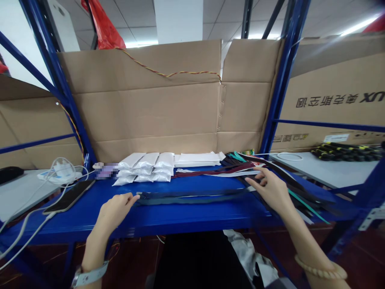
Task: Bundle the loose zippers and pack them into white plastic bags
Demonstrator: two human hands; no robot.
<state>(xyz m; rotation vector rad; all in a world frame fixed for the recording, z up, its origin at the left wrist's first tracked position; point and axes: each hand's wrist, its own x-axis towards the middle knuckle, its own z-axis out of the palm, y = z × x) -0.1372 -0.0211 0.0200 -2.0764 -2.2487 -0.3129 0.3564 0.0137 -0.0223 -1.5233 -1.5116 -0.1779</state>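
A dark navy zipper lies stretched from left to right along the blue shelf, its two tapes slightly apart. At its left end, my left hand pinches the tip between thumb and forefinger. My right hand hovers by the zipper's right end with thumb and forefinger spread, holding nothing that I can see. Beneath and beyond that hand is a loose bundle of zippers in black, white and teal. A maroon zipper reaches leftward from the bundle.
Stacked white packets and flat white strips sit at the back against a cardboard panel. To the left are a phone, white cables and a charger. Blue posts flank the shelf. Black-and-yellow bundles lie far right.
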